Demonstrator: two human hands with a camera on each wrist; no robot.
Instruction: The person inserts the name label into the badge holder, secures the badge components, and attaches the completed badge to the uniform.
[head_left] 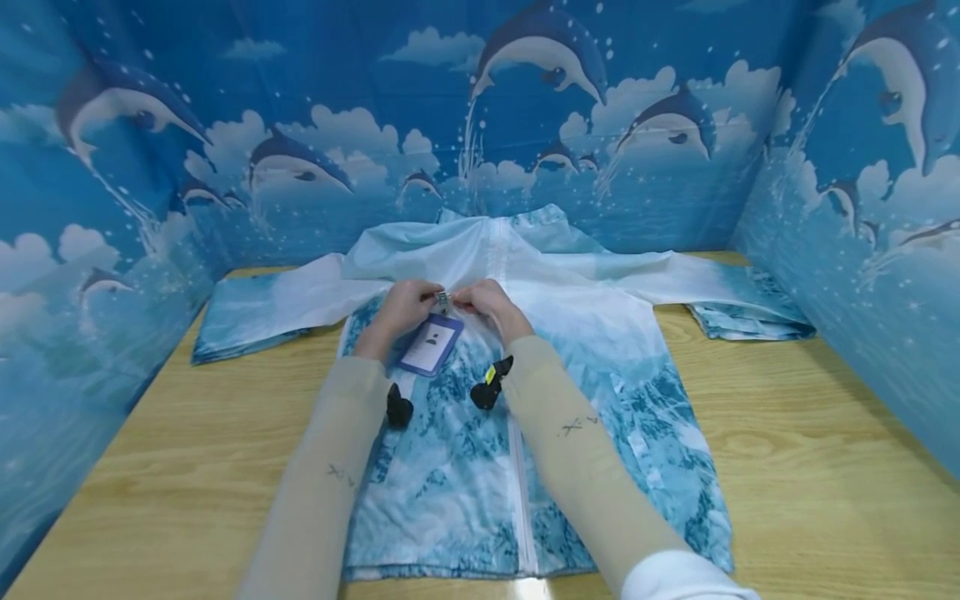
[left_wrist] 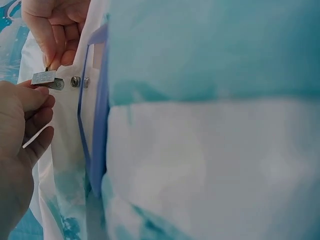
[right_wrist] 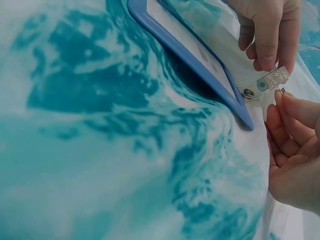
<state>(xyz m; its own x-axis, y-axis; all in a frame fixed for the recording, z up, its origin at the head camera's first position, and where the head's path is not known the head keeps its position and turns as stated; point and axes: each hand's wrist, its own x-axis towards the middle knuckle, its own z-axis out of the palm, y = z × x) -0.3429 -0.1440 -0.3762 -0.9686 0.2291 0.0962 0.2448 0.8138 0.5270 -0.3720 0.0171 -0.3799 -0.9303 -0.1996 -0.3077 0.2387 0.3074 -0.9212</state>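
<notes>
A blue-framed ID badge holder lies tilted over the left front of a blue-and-white zip jacket. Its small metal clip sits between my hands, joined by a clear strap with a round metal snap. My left hand pinches one side of the clip between thumb and finger. With thumb and fingertip, my right hand pinches a thin metal edge of the same clip, close to the white cloth. The other fingers of the right hand curl in beside the jacket.
The jacket's sleeves spread to both sides on a wooden table, cuffs folded under. A white zipper runs down its front. Dolphin-print curtains close in the back and sides. Each wrist carries a black camera mount.
</notes>
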